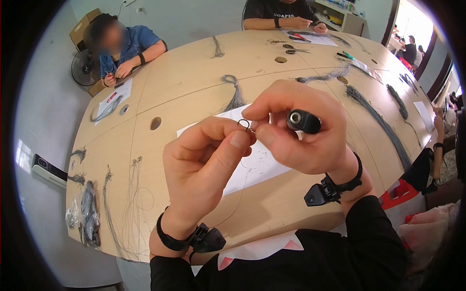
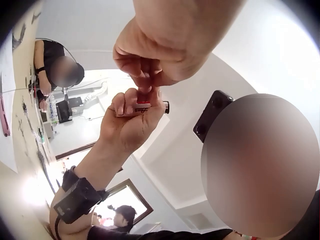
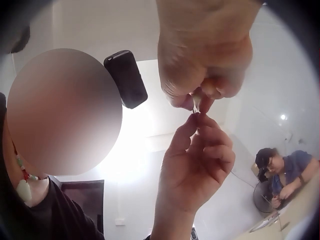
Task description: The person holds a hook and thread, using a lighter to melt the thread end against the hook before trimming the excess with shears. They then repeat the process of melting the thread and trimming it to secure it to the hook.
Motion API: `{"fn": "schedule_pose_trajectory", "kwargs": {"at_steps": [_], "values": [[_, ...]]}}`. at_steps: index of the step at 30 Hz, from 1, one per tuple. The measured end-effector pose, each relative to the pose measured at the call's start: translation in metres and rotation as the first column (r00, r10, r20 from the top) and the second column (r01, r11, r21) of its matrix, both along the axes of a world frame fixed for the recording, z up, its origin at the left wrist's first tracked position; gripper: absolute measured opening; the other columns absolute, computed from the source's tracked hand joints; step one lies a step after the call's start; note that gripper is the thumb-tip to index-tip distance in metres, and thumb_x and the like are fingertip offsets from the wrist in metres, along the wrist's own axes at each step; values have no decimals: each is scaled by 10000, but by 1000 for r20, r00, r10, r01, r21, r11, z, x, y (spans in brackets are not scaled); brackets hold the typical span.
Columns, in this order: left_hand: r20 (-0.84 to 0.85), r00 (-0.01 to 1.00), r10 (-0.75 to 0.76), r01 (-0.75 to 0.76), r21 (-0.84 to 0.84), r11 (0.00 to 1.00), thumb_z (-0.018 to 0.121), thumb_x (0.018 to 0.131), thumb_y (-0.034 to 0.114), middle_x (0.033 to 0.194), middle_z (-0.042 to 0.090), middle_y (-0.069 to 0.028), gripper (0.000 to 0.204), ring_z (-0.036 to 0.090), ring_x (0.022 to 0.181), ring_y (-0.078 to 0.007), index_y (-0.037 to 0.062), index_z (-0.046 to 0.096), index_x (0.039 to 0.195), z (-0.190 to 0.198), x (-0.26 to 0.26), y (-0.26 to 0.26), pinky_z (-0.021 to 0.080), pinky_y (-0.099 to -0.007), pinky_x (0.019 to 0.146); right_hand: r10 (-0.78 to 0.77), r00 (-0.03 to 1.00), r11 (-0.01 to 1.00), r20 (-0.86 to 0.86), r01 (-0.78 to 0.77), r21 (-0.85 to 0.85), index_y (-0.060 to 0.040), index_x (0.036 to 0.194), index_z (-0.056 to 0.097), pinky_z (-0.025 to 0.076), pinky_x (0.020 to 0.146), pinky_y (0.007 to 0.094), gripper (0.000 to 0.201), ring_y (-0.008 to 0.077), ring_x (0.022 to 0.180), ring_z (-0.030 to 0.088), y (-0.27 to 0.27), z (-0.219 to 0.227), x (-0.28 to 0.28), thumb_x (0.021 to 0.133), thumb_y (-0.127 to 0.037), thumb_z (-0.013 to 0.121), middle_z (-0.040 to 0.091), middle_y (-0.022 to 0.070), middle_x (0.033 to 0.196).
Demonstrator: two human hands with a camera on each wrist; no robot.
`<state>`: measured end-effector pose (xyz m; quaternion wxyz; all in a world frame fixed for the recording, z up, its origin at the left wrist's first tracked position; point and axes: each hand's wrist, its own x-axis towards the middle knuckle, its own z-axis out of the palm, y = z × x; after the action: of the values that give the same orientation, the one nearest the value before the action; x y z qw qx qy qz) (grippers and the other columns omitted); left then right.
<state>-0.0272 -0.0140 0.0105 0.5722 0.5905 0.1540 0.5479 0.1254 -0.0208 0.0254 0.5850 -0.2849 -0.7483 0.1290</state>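
In the head view, a small dark loop of thread [image 1: 244, 124] stands up between the thumb and forefinger of my left hand [image 1: 199, 162]. My right hand [image 1: 310, 133] meets it fingertip to fingertip, thumb and forefinger close to the loop. Curled fingers of that hand also hold a black-ended tool [image 1: 304, 121]; the left wrist view shows red and white on its body [image 2: 143, 106]. A thin thread [image 1: 241, 194] hangs below the hands. Both hands' fingertips meet in the right wrist view, where the loop is too small to tell.
Beneath the hands lies white paper [image 1: 259, 172] with dark bits. Grey fibre bundles [image 1: 235, 92] and loose strands [image 1: 109, 208] are spread over the table [image 1: 194, 89]. Scissors [image 1: 297, 50] lie at the far side. Two people sit across; plastic bags [image 1: 90, 213] are at left.
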Motion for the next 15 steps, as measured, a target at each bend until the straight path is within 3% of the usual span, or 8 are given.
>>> {"fn": "schedule_pose_trajectory", "kwargs": {"at_steps": [3, 9, 15], "values": [[-11, 1000, -10, 10, 21, 1000, 522, 782, 16, 760, 560, -56, 77, 502, 682, -79, -44, 541, 827, -2, 0, 1, 412, -190, 603, -24, 990, 997, 136, 14, 78, -24, 726, 562, 330, 423, 180, 117, 67, 475, 431, 2, 1, 6, 614, 12, 557, 518, 15, 613], [-83, 994, 65, -56, 109, 993, 532, 767, -5, 752, 551, -45, 60, 495, 688, -70, -42, 533, 815, -3, 0, 1, 392, -179, 606, -112, 982, 959, 155, 66, 274, -36, 685, 498, 325, 403, 224, 138, 125, 460, 426, 7, -7, 2, 574, -18, 577, 473, 38, 587], [-122, 985, 118, -92, 200, 976, 530, 743, -46, 747, 533, -42, 51, 491, 687, -77, -37, 516, 792, -7, 2, 2, 387, -184, 615, -130, 961, 948, 244, 48, 316, -44, 685, 454, 333, 397, 250, 181, 185, 469, 431, 8, -9, 5, 575, -52, 596, 433, 43, 570]]}}
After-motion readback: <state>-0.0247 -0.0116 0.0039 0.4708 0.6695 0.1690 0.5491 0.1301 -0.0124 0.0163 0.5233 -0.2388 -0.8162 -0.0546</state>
